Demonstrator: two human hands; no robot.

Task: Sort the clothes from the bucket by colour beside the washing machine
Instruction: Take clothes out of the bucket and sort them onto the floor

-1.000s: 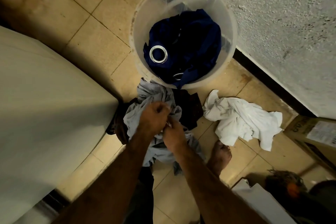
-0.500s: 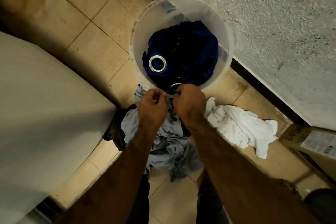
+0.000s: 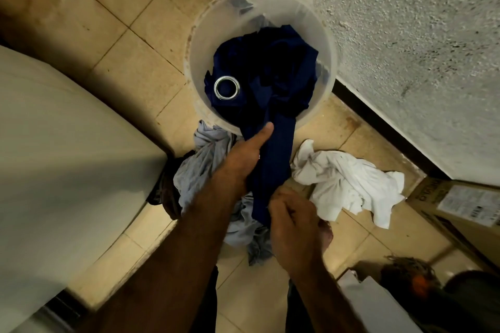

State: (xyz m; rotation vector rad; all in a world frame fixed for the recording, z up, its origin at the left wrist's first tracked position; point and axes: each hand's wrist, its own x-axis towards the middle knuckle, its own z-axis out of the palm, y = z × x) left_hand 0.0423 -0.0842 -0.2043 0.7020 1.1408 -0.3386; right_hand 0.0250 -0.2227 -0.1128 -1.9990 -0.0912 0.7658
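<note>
Both hands are on the same piece. The left hand [image 3: 240, 159] is wrapped round a pulled-out band of the navy cloth [image 3: 270, 67], thumb lying straight up along it. The right hand [image 3: 295, 222] is curled tight on the lower end of that band, closer to the person's body. So nothing loose, both gripping.

Most of the navy cloth is bunched inside the bucket [image 3: 194, 43], with a metal eyelet [image 3: 226, 87] showing on top. The band they're holding comes out over the near rim and runs down to the hands.

Right under the hands there's a grey-blue pile [image 3: 200, 170] on the floor, touching the bucket's near side, with something darker [image 3: 162, 192] poking out beneath it on the left. A white garment [image 3: 349, 184] lies on its own to the right, apart from the grey stuff.

Space-wise it's pretty cramped. The washing machine [image 3: 67, 157] fills the left side and its corner sits right up against the grey-blue pile. The bucket is tucked in by the wall [image 3: 405, 35], at the dark skirting [image 3: 378, 121]. A cardboard box [image 3: 460, 203] sits just beside the white garment's far edge, against the wall. The only properly open tiles [image 3: 121, 21] are beyond the machine, left of the bucket, plus a strip of floor near the person's feet.
</note>
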